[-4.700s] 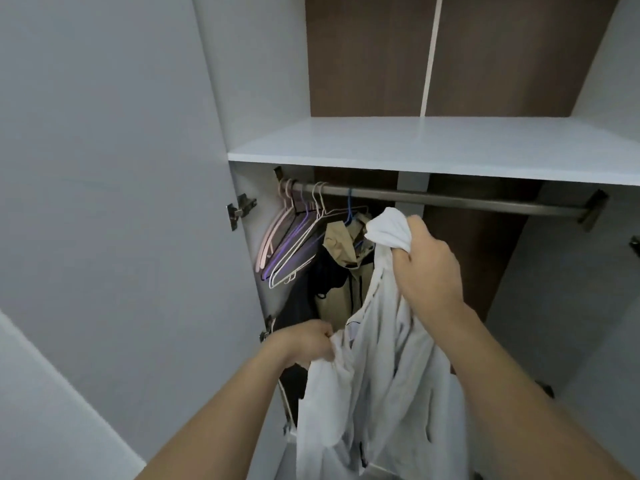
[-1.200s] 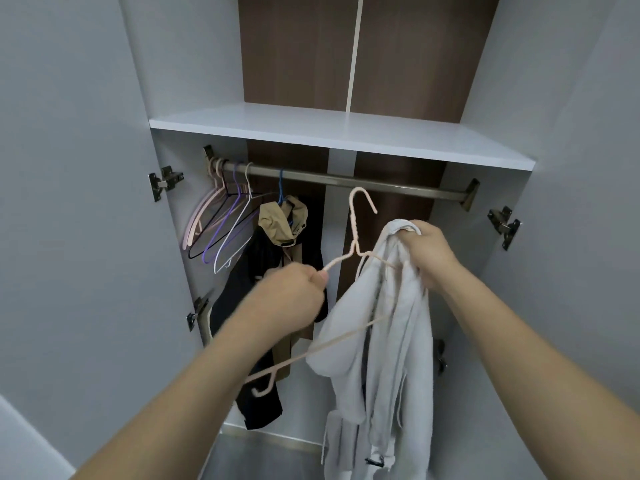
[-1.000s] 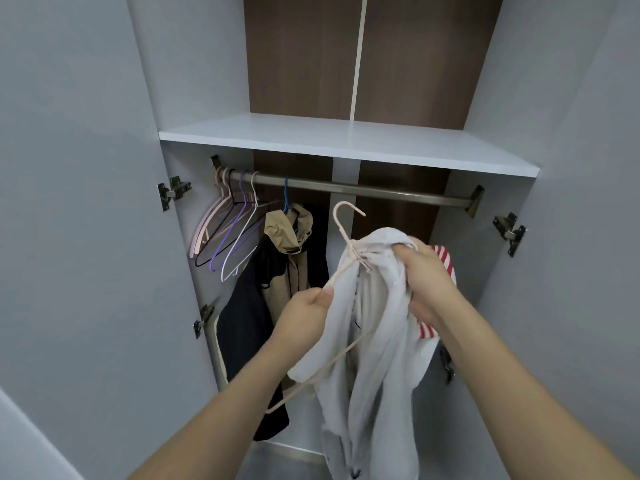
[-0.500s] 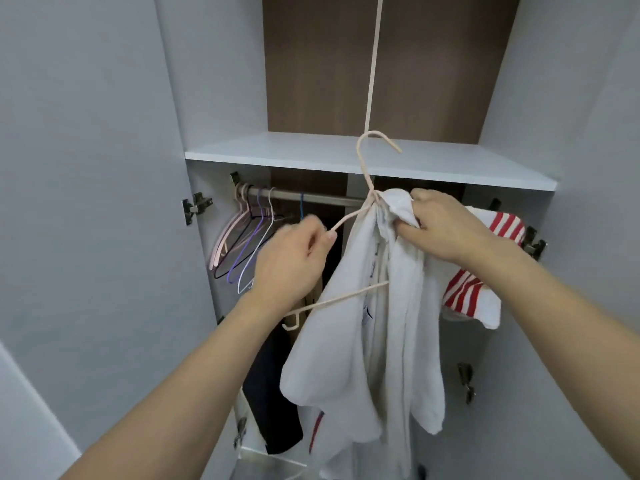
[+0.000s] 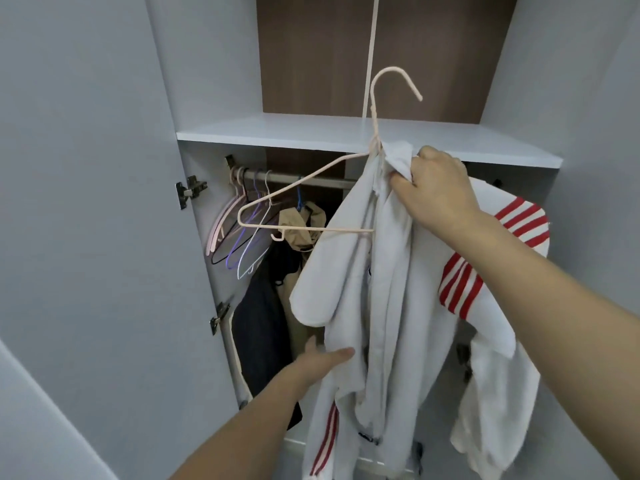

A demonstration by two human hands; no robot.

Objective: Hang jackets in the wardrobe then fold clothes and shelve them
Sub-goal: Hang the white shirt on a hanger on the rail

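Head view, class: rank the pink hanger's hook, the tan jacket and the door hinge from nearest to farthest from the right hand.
From the right hand:
1. Pink hanger's hook, just above-left.
2. Tan jacket, left, on the rail.
3. Door hinge, far left.

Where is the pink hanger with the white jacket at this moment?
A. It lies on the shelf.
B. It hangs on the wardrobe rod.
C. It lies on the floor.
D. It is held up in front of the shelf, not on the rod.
D: the right hand grips the white jacket at the neck of the pink hanger, whose hook is free in the air above the shelf, away from the rod.
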